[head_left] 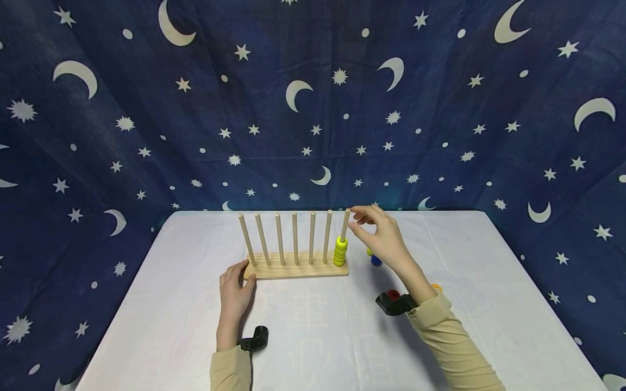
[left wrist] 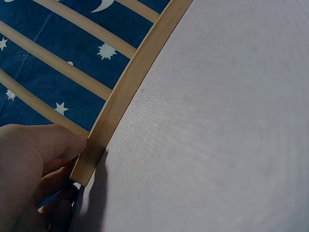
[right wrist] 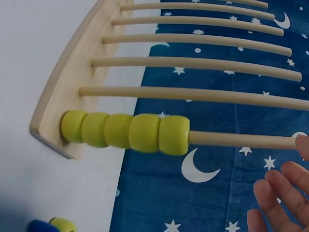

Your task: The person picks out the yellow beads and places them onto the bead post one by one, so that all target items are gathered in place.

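A wooden peg stand (head_left: 293,272) with several upright rods stands toward the back of the table. My left hand (head_left: 236,290) grips the left end of its base, thumb in front; the left wrist view shows the thumb on the base's edge (left wrist: 120,94). Several yellow beads (head_left: 340,252) are stacked at the bottom of the rightmost rod, touching one another in the right wrist view. My right hand (head_left: 387,239) is at the top of that rod, fingers loosely bent and thumb close to the tip. No bead shows between its fingers. The other rods are bare.
Right of the stand, a blue bead (head_left: 376,261) and a yellow bead (head_left: 369,252) lie side by side. A red bead (head_left: 393,295) and an orange bead (head_left: 437,287) lie closer, partly hidden by the right wrist. Behind the white table (head_left: 303,336) hangs a starry curtain (head_left: 274,108).
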The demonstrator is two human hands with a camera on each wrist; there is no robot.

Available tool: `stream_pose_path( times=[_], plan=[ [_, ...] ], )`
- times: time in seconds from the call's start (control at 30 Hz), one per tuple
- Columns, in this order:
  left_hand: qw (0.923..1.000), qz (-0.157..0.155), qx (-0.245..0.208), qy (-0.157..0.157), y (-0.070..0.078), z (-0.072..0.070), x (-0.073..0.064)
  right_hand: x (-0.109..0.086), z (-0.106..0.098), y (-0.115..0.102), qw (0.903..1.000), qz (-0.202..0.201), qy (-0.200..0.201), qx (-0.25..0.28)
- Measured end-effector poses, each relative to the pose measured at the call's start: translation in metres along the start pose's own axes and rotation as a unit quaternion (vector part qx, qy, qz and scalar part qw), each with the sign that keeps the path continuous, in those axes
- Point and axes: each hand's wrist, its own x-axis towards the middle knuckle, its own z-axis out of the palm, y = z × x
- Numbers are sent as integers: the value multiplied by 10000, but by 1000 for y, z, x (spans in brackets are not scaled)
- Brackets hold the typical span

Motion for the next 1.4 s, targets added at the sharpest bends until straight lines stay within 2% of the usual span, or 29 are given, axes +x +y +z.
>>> stream_pose_path(
  times=[0.4, 0.67, 1.4],
  plan=[
    [10000, -18, 81, 30, 5, -1, -2, -11, -6, 19, 9989, 350, -176, -271],
    [10000, 11, 27, 53, 4, -1, -2, -16, -8, 33, 9980, 263, -217, -529],
    [9999, 78, 12, 89, 2, -1, -1, -27, -13, 71, 9912, 567, -561, -1058]
  ],
)
